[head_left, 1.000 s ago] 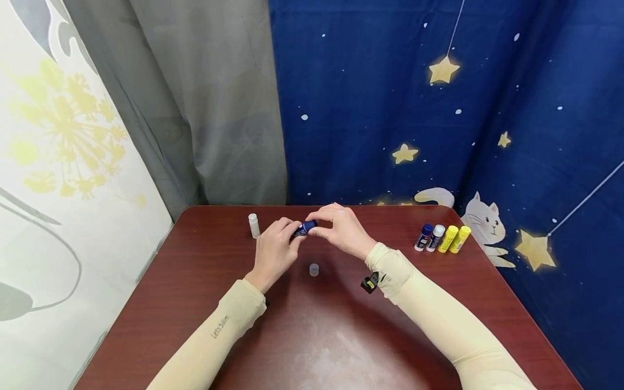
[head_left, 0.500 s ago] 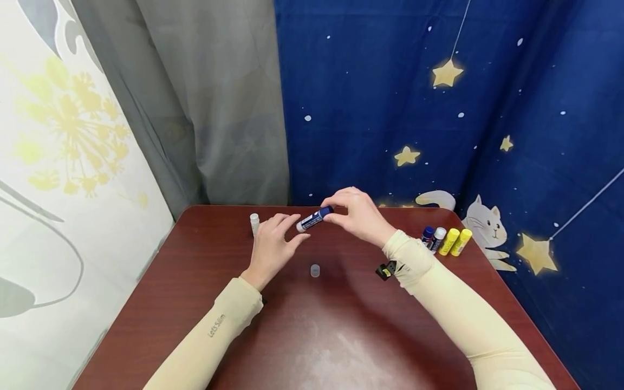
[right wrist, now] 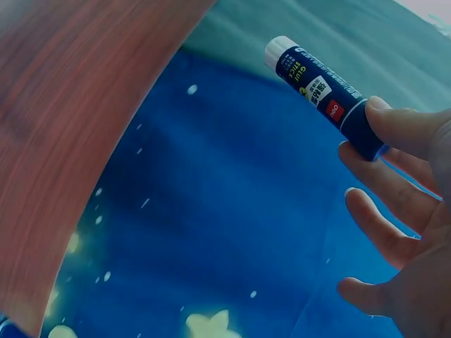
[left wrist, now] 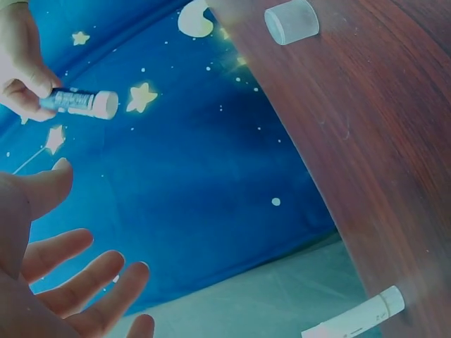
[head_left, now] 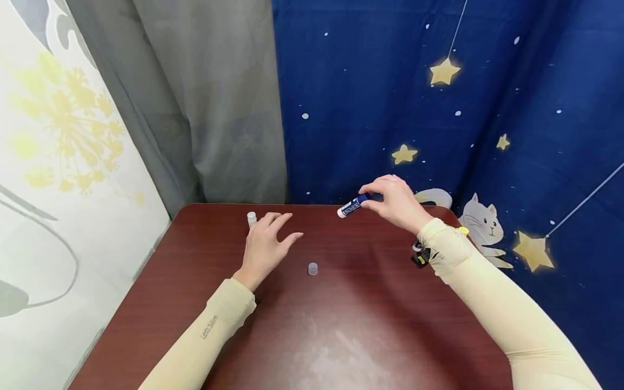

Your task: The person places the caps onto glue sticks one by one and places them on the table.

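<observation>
Between thumb and fingertips, my right hand (head_left: 396, 201) pinches a dark blue glue stick (head_left: 352, 206) by its dark cap end, above the back of the table. In the right wrist view the label on the glue stick (right wrist: 320, 91) reads "glue stick", and its white base points away from the hand. My left hand (head_left: 263, 246) holds nothing; its fingers are spread and relaxed over the table's left half. Just beyond it a white glue stick (head_left: 251, 218) stands upright, partly hidden by the fingers. A small translucent cap (head_left: 312, 268) sits on the table between the hands.
The dark red table (head_left: 312, 325) ends at a back edge in front of grey and blue curtains (head_left: 341, 108). At the right, my sleeve covers most of a row of glue sticks; a bit of one yellow stick (head_left: 463, 231) shows.
My left hand has let go of the blue glue stick and drawn slightly left. My right hand has carried the stick to the right and a little up.
</observation>
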`<state>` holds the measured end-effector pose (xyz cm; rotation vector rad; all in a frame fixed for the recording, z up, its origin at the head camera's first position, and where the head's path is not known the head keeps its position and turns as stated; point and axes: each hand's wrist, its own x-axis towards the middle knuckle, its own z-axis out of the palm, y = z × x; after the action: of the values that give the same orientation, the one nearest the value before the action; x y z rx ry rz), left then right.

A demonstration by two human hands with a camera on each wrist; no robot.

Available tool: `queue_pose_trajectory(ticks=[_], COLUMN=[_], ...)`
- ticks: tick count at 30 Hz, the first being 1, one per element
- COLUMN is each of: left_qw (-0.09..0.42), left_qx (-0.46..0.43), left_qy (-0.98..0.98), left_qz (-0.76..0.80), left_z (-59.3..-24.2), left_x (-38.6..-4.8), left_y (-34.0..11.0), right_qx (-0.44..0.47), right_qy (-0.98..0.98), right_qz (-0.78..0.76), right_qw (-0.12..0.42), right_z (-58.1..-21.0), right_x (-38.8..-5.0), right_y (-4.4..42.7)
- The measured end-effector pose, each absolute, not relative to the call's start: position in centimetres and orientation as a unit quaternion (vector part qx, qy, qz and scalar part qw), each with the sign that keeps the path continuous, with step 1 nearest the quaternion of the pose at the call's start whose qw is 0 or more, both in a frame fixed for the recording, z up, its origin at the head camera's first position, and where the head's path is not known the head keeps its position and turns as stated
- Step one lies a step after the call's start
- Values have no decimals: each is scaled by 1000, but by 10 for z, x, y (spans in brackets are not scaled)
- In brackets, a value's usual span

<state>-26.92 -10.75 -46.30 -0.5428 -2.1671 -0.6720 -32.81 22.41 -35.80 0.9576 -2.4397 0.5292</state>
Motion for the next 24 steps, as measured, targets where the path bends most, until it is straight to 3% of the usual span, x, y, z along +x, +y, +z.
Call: queue_pose_trajectory(ticks=[24], left_qw=[368], left_qx=[-197], left_qy=[-870], left_qz=[-262], left_z=[-469], left_x=[-263], left_y=[-119], right_qx=[276], right_qy=[-941], right_qz=[117], right_qw=[158], right_z=[-380], right_x=[-348], right_y=[293])
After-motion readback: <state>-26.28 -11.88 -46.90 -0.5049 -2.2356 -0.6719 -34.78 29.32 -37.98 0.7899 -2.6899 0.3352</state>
